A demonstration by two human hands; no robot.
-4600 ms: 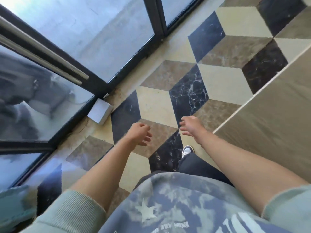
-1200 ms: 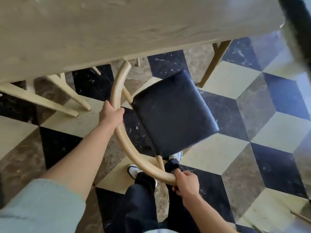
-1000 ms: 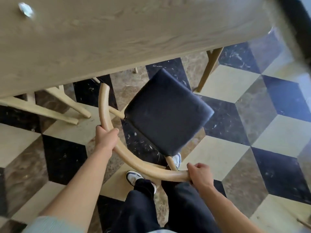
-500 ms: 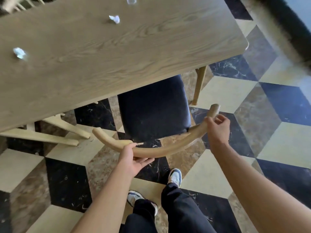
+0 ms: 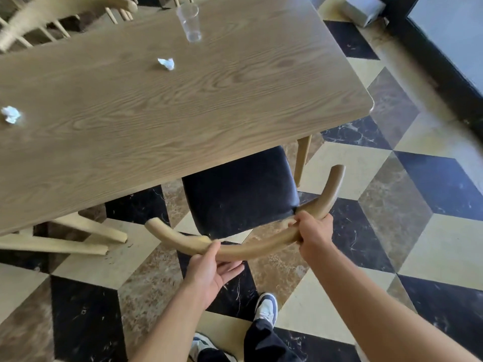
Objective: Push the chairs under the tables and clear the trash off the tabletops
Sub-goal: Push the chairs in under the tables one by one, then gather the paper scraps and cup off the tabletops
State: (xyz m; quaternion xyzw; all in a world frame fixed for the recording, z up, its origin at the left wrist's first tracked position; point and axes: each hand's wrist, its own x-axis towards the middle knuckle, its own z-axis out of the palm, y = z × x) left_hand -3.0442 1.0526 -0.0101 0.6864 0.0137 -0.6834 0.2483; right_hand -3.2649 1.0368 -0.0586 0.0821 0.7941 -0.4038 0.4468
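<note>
A wooden chair with a curved back rail (image 5: 251,248) and a black seat (image 5: 239,192) stands at the near edge of the wooden table (image 5: 170,105). The seat's far part is hidden under the tabletop. My right hand (image 5: 312,232) grips the rail at its right bend. My left hand (image 5: 213,269) presses the rail from below, thumb on top and fingers spread. Two crumpled white paper scraps lie on the table, one mid-table (image 5: 166,63) and one at the left edge (image 5: 11,114). A clear plastic cup (image 5: 190,22) stands at the far side.
Another chair's wooden legs (image 5: 62,237) show under the table at the left. A further chair back (image 5: 60,9) stands beyond the table's far left corner. A dark window frame (image 5: 439,56) and a small grey box (image 5: 362,9) line the right. My feet stand on the checkered marble floor.
The chair has turned to face the table and its seat has slid partly beneath the tabletop. My right hand has shifted inward along the rail, and the camera has tilted up over the tabletop.
</note>
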